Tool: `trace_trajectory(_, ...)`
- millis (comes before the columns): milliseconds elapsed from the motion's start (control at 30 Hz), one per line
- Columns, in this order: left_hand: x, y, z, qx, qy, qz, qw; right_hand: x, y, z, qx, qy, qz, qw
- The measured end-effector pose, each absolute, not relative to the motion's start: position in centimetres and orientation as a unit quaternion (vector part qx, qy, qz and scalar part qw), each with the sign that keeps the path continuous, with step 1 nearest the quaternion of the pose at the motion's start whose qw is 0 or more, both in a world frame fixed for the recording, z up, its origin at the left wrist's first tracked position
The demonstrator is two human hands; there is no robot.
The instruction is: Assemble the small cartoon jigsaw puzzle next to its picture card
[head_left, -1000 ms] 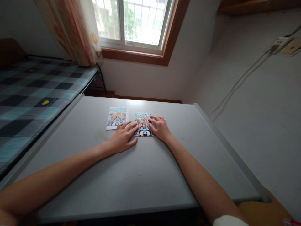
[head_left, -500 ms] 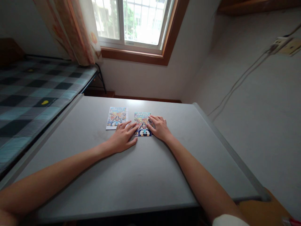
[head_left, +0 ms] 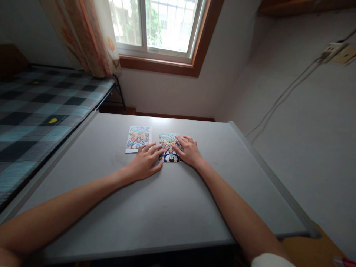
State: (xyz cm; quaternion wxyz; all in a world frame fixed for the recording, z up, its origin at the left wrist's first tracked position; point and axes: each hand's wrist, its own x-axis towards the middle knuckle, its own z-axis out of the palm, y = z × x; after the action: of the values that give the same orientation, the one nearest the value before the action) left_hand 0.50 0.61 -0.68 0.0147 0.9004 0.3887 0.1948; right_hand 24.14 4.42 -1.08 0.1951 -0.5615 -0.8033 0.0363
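A colourful jigsaw puzzle [head_left: 169, 148] with a blue cartoon dog's face along its bottom lies flat on the grey-white table [head_left: 167, 207]. My left hand [head_left: 145, 162] rests at its left edge, fingers spread, with the fingertips touching that side. Over its right edge lies my right hand [head_left: 188, 151], fingers apart and partly covering that side. A paper sheet [head_left: 138, 137] printed with the same picture, in paler colours, lies left of the puzzle. The fingers of my left hand hide the sheet's lower right corner.
Left of the table is a bed with a checked mattress [head_left: 50, 96]. A curtain [head_left: 91, 37] hangs beside the window [head_left: 167, 26] behind the table. On the right wall, a cable [head_left: 280, 96] runs down from a socket [head_left: 338, 53].
The puzzle has shifted very slightly towards me and to the right between my hands. My right fingers have moved a little; the paper sheet stays where it was.
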Motion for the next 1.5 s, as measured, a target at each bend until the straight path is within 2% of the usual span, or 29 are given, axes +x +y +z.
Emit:
trace_trajectory(667,0.52,0.61,-0.71,0.901,0.382,0.205,0.01,24.09,4.37,-1.13,-0.56,-0.8,0.034,0.211)
trace_trajectory(967,0.51,0.61,-0.62,0.902,0.371,0.219,0.012,24.2,4.26,-0.67,-0.542,-0.778,0.046,0.315)
trace_trajectory(1133,0.47,0.66,-0.41,0.92,0.325,0.218,0.029,24.13,4.12,-0.49,-0.531,-0.786,0.051,0.314)
trace_trajectory(1500,0.44,0.67,-0.27,0.927,0.324,0.187,0.023,24.05,4.19,-0.51,-0.531,-0.782,0.068,0.32)
